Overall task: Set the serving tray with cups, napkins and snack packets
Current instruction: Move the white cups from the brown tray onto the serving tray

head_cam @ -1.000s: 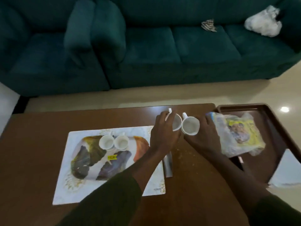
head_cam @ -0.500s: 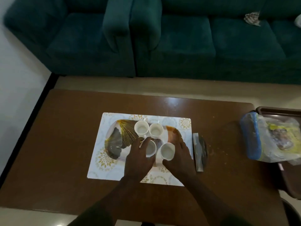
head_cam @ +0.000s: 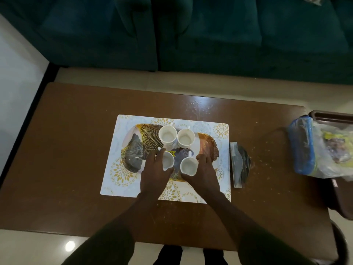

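A leaf-patterned serving tray (head_cam: pixel 133 148) lies on a white floral placemat (head_cam: pixel 116 178) in the middle of the brown table. Two white cups (head_cam: pixel 167 134) (head_cam: pixel 185 138) stand side by side at the tray's far edge. My left hand (head_cam: pixel 154 169) wraps a third white cup (head_cam: pixel 168 161) at the tray's near part. My right hand (head_cam: pixel 205 169) holds a fourth white cup (head_cam: pixel 188 166) right beside it. Both held cups sit low on the tray. A clear bag of snack packets (head_cam: pixel 322 150) lies at the table's right end.
A narrow dark packet (head_cam: pixel 238 164) lies on the table just right of the placemat. A brown tray (head_cam: pixel 332 117) sits under the snack bag past the table's right edge. A dark green sofa (head_cam: pixel 191 31) stands behind the table.
Both hands carried a cup each from the right side of the table over to the tray and lowered them in front of the two cups standing there. The camera view shifted left.
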The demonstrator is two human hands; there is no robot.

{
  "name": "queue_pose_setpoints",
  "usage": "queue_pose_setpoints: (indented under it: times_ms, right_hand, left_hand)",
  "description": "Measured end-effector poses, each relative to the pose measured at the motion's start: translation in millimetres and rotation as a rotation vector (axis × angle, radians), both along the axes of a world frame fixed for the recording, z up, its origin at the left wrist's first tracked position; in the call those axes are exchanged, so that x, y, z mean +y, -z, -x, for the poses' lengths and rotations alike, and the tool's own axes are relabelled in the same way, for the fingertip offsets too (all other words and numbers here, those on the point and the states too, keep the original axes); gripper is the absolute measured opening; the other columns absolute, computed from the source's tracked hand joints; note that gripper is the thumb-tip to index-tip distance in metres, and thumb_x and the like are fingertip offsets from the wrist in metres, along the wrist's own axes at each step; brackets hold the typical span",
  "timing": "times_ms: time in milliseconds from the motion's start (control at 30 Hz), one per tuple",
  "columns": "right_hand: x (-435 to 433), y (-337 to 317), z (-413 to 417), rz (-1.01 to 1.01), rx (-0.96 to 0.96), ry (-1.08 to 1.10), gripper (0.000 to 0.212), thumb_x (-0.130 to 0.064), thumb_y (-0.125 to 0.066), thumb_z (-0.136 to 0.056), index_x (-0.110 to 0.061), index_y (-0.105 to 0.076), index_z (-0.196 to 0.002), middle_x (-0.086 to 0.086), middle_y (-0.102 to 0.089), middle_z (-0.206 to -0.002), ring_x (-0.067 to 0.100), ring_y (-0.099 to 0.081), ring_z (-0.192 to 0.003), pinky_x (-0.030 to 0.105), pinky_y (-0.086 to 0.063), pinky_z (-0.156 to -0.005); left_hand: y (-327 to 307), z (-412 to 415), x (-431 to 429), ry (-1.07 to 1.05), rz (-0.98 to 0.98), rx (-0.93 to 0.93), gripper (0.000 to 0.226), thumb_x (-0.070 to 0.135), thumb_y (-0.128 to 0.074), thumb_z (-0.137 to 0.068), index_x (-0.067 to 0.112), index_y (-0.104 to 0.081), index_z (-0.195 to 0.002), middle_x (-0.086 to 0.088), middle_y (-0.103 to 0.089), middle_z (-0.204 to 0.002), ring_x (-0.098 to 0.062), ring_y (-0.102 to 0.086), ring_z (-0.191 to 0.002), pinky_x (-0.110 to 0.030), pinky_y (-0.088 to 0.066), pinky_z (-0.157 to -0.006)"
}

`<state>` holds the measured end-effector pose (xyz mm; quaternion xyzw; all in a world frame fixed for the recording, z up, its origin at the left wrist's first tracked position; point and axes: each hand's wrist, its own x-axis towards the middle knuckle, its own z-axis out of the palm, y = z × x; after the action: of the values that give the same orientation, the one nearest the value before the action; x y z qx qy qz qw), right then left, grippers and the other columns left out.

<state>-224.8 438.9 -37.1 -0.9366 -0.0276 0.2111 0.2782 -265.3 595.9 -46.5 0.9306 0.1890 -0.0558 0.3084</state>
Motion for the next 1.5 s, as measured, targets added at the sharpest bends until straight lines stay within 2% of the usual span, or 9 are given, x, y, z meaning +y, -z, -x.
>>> queue_pose_setpoints:
  times_ms: [133, 200, 300, 400, 633, 800, 900, 1200, 1500]
  right_hand:
    - [-6.1, -4.8, -5.7, -0.002, 0.015, 0.037, 0.070, -0.051, -0.065, -0.082, -0.019, -0.036, -0.137, 0.004, -0.053, -0.137, 0.024, -0.057, -0.120, 0.042, -0.051, -0.096]
    - [-12.2, -8.6, -14.0, 0.042, -0.073, -0.020, 0.052, -0.038, -0.055, -0.092, -0.023, -0.038, -0.140, 0.003, -0.050, -0.143, 0.026, -0.054, -0.125, 0.046, -0.048, -0.100]
    - [-20.0, -11.2, -26.1, 0.079, -0.114, -0.207, 0.055, -0.016, -0.059, -0.090, -0.027, -0.042, -0.141, 0.004, -0.046, -0.145, 0.025, -0.047, -0.129, 0.043, -0.049, -0.099]
    - [-23.2, -12.0, -29.4, 0.125, -0.105, -0.346, 0.060, -0.016, -0.067, -0.085, -0.030, -0.046, -0.139, 0.006, -0.046, -0.139, 0.024, -0.044, -0.128, 0.043, -0.052, -0.097]
    - [-28.1, -3.2, -27.6, 0.153, -0.115, -0.286, 0.032, -0.029, -0.065, -0.089, -0.019, -0.060, -0.119, 0.001, -0.053, -0.135, 0.018, -0.051, -0.121, 0.034, -0.048, -0.100]
    - [-18.8, 2.7, -5.5, 0.053, -0.021, 0.011, 0.017, -0.024, -0.067, -0.087, -0.012, -0.062, -0.098, 0.005, -0.070, -0.099, 0.016, -0.063, -0.083, 0.028, -0.052, -0.080]
    - [-6.7, 5.2, 8.8, -0.018, 0.049, 0.161, 0.012, -0.021, -0.070, -0.084, -0.013, -0.061, -0.085, 0.004, -0.071, -0.083, 0.010, -0.058, -0.069, 0.030, -0.056, -0.076]
    - [27.8, 10.4, 14.9, -0.096, 0.043, 0.275, 0.014, -0.024, -0.066, -0.088, -0.011, -0.062, -0.089, 0.003, -0.069, -0.082, 0.004, -0.052, -0.064, 0.008, -0.032, -0.057]
    - [31.1, 10.9, 12.0, -0.078, 0.009, 0.240, 0.018, -0.026, -0.067, -0.087, -0.010, -0.063, -0.094, 0.006, -0.071, -0.087, 0.007, -0.055, -0.068, 0.022, -0.051, -0.071]
  left_hand:
    - [-6.9, -5.2, 11.1, 0.066, -0.063, -0.027, 0.065, 0.039, -0.070, -0.084, 0.014, -0.047, -0.138, -0.013, -0.046, -0.144, -0.029, -0.050, -0.128, -0.048, -0.052, -0.096]
    - [-9.4, -5.3, 23.1, 0.192, -0.177, -0.121, 0.054, 0.022, -0.068, -0.084, 0.011, -0.052, -0.135, -0.016, -0.050, -0.142, -0.034, -0.052, -0.127, -0.052, -0.053, -0.094]
    - [-9.1, -2.4, 40.6, 0.484, -0.293, -0.140, 0.076, 0.002, -0.079, -0.067, 0.013, -0.052, -0.138, -0.013, -0.052, -0.145, -0.037, -0.051, -0.131, -0.055, -0.046, -0.102]
    - [-3.9, -1.5, 45.3, 0.617, -0.347, -0.146, 0.083, 0.004, -0.086, -0.062, 0.014, -0.052, -0.137, -0.011, -0.056, -0.141, -0.035, -0.051, -0.132, -0.055, -0.041, -0.104]
    - [-3.5, -0.6, 35.6, 0.258, -0.143, -0.006, 0.079, 0.036, -0.087, -0.063, 0.017, -0.050, -0.131, -0.006, -0.058, -0.118, -0.028, -0.062, -0.103, -0.039, -0.054, -0.080]
    - [-2.2, 2.5, 35.3, 0.248, -0.041, 0.065, 0.075, 0.016, -0.075, -0.081, 0.019, -0.038, -0.146, -0.005, -0.044, -0.144, -0.027, -0.055, -0.122, -0.043, -0.055, -0.090]
    - [-3.0, 2.1, 35.6, 0.134, 0.020, 0.047, 0.060, 0.011, -0.074, -0.080, 0.014, -0.050, -0.136, -0.008, -0.057, -0.132, -0.029, -0.060, -0.115, -0.047, -0.053, -0.091]
    - [-4.3, -6.8, 5.9, -0.183, 0.129, 0.015, 0.053, 0.019, -0.075, -0.082, 0.015, -0.050, -0.129, -0.010, -0.065, -0.123, -0.029, -0.062, -0.111, -0.049, -0.054, -0.093]
    - [-4.5, -13.3, 9.1, -0.190, 0.136, 0.013, 0.058, 0.024, -0.074, -0.083, 0.015, -0.046, -0.132, -0.011, -0.060, -0.130, -0.030, -0.059, -0.117, -0.051, -0.053, -0.095]
